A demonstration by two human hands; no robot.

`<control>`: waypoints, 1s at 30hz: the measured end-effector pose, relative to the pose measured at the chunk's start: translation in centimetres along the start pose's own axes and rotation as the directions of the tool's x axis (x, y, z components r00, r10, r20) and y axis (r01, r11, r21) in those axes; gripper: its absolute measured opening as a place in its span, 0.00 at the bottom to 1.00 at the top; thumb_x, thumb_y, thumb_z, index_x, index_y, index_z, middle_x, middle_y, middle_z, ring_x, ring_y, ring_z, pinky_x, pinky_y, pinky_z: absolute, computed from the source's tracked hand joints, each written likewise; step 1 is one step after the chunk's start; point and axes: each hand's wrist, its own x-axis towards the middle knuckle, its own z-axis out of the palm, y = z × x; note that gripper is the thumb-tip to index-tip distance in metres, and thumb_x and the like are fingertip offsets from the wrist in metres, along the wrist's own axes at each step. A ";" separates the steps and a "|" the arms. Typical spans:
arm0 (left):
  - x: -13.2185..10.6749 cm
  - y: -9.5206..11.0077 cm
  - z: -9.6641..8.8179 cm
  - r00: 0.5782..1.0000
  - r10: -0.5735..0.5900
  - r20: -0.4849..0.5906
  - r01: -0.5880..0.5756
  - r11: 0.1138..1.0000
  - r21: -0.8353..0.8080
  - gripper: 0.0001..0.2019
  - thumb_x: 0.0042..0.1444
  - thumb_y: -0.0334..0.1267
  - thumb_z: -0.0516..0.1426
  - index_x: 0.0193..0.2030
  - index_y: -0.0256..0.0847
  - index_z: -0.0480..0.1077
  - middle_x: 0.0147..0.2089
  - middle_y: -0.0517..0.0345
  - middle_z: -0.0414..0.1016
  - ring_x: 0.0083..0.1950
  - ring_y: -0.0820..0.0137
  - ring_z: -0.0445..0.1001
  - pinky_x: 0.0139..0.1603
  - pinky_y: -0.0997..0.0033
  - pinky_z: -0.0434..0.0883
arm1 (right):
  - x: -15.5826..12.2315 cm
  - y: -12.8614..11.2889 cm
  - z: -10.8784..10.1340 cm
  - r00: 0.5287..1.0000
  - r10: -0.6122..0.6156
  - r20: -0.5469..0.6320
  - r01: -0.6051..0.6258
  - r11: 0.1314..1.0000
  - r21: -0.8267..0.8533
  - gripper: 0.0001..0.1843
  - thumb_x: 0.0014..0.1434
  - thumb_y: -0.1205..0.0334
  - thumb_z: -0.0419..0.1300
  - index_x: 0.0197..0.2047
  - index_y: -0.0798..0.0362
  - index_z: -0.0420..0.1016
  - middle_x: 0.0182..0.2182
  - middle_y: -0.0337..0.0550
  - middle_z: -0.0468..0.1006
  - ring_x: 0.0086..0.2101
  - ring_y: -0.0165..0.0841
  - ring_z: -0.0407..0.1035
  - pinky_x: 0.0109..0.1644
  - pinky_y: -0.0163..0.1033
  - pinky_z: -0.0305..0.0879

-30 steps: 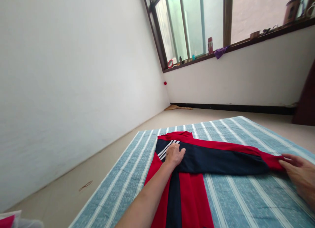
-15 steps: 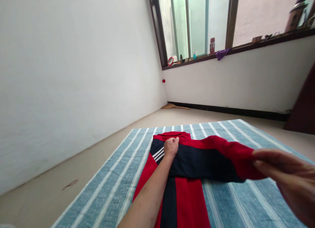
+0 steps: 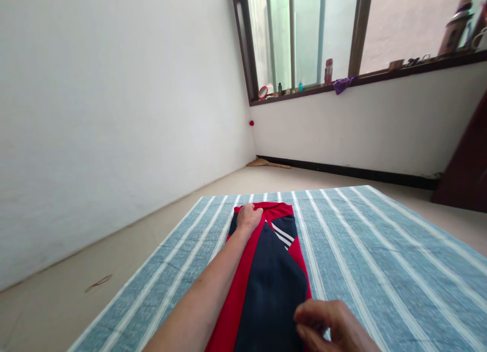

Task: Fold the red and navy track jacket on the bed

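A red and navy track jacket (image 3: pixel 272 271) with white shoulder stripes lies folded into a narrow strip, its collar end away from me. My left hand (image 3: pixel 249 217) is closed at the shoulder near the collar, pinching the red cloth there. Over the body of the jacket, a navy and red sleeve now runs lengthwise toward me. At the right edge of that sleeve is my right hand (image 3: pixel 333 324), its curled fingertips closed on the navy cloth. The near end of the jacket runs out of view at the bottom.
Under the jacket spreads a blue and white striped sheet (image 3: pixel 350 240). Beyond it are a tiled floor, a broom (image 3: pixel 268 163) by the corner and a thin brown loop (image 3: pixel 98 283) at left. The windowsill (image 3: pixel 304 93) carries bottles, a round mirror and a purple cloth (image 3: pixel 343 84).
My right hand has brought the sleeve from stretched out at the right round toward me, onto the jacket body. My left hand has shifted slightly left, and the other shoulder's stripes now show.
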 end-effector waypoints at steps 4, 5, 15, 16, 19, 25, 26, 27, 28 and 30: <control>-0.6 1.8 3.3 0.993 0.115 -0.022 -0.108 0.971 0.214 0.07 0.57 0.37 0.59 0.39 0.36 0.73 0.47 0.50 0.75 0.53 0.60 0.71 0.55 0.55 0.65 | 0.6 2.0 0.8 0.999 -0.024 -0.022 0.024 1.000 0.002 0.13 0.56 0.55 0.53 0.26 0.52 0.72 0.21 0.37 0.69 0.25 0.30 0.64 0.27 0.33 0.55; -0.9 2.0 4.3 0.991 0.134 -0.016 -0.126 0.960 0.248 0.05 0.55 0.34 0.59 0.37 0.36 0.75 0.46 0.47 0.76 0.54 0.58 0.70 0.56 0.58 0.65 | 0.5 2.3 0.8 0.999 -0.027 -0.040 0.029 0.999 0.040 0.12 0.56 0.55 0.54 0.26 0.52 0.72 0.21 0.37 0.69 0.25 0.30 0.63 0.28 0.32 0.55; -1.8 -1.0 7.0 0.983 0.145 -0.109 -0.098 0.932 0.349 0.19 0.55 0.26 0.52 0.54 0.40 0.66 0.60 0.45 0.67 0.64 0.59 0.60 0.61 0.58 0.59 | 1.0 5.7 1.7 0.978 0.198 -0.063 -0.154 0.895 0.418 0.19 0.48 0.44 0.61 0.31 0.52 0.73 0.24 0.40 0.74 0.22 0.30 0.68 0.24 0.31 0.59; -1.6 -1.2 6.8 0.985 0.137 -0.110 -0.091 0.934 0.347 0.19 0.55 0.26 0.52 0.53 0.40 0.66 0.58 0.45 0.69 0.62 0.59 0.62 0.59 0.59 0.60 | 1.1 5.7 1.8 0.973 0.220 -0.069 -0.171 0.887 0.429 0.20 0.48 0.43 0.61 0.31 0.52 0.73 0.23 0.39 0.74 0.22 0.30 0.68 0.23 0.31 0.58; -1.4 -1.4 6.3 0.986 0.130 -0.102 -0.088 0.937 0.337 0.18 0.53 0.26 0.53 0.51 0.40 0.67 0.53 0.46 0.72 0.59 0.58 0.65 0.56 0.60 0.62 | 1.7 5.0 1.3 0.969 0.246 -0.030 -0.215 0.893 0.395 0.20 0.48 0.43 0.61 0.31 0.53 0.71 0.21 0.39 0.73 0.20 0.29 0.67 0.21 0.30 0.56; -0.9 -1.7 5.9 0.987 0.124 -0.101 -0.092 0.957 0.276 0.21 0.52 0.24 0.54 0.53 0.41 0.68 0.51 0.47 0.75 0.57 0.59 0.68 0.55 0.62 0.63 | 6.0 2.6 -1.9 0.978 0.069 -0.196 -0.047 0.992 0.114 0.12 0.55 0.53 0.55 0.31 0.53 0.72 0.19 0.35 0.70 0.19 0.29 0.65 0.23 0.33 0.59; -0.7 -1.8 5.8 0.988 0.117 -0.102 -0.088 0.962 0.259 0.22 0.51 0.23 0.54 0.54 0.40 0.67 0.52 0.47 0.75 0.56 0.59 0.68 0.55 0.63 0.63 | 7.2 2.4 -2.5 0.958 0.016 -0.286 -0.001 0.999 0.053 0.12 0.55 0.54 0.54 0.31 0.52 0.73 0.20 0.36 0.71 0.20 0.30 0.66 0.25 0.34 0.60; -0.4 -2.0 5.7 0.989 0.110 -0.103 -0.082 0.967 0.242 0.23 0.51 0.23 0.54 0.55 0.40 0.67 0.52 0.47 0.75 0.56 0.60 0.69 0.55 0.64 0.63 | 8.5 2.3 -3.1 0.925 -0.049 -0.377 0.043 0.999 -0.024 0.12 0.55 0.54 0.53 0.30 0.52 0.74 0.20 0.37 0.72 0.21 0.31 0.67 0.27 0.35 0.61; -0.1 -2.2 5.7 0.989 0.102 -0.102 -0.077 0.971 0.224 0.24 0.51 0.23 0.54 0.56 0.39 0.67 0.52 0.47 0.75 0.56 0.60 0.69 0.55 0.65 0.64 | 9.8 2.3 -3.6 0.901 -0.070 -0.427 0.054 0.997 -0.049 0.12 0.54 0.54 0.54 0.29 0.52 0.74 0.21 0.37 0.72 0.23 0.33 0.68 0.29 0.37 0.62; 0.5 -2.7 5.6 0.991 0.092 -0.099 -0.072 0.979 0.193 0.23 0.51 0.24 0.54 0.55 0.40 0.69 0.52 0.48 0.76 0.55 0.61 0.70 0.54 0.66 0.65 | 12.5 2.9 -4.3 0.863 -0.076 -0.499 0.051 0.997 -0.064 0.12 0.53 0.54 0.55 0.30 0.52 0.75 0.21 0.38 0.73 0.26 0.35 0.69 0.33 0.38 0.64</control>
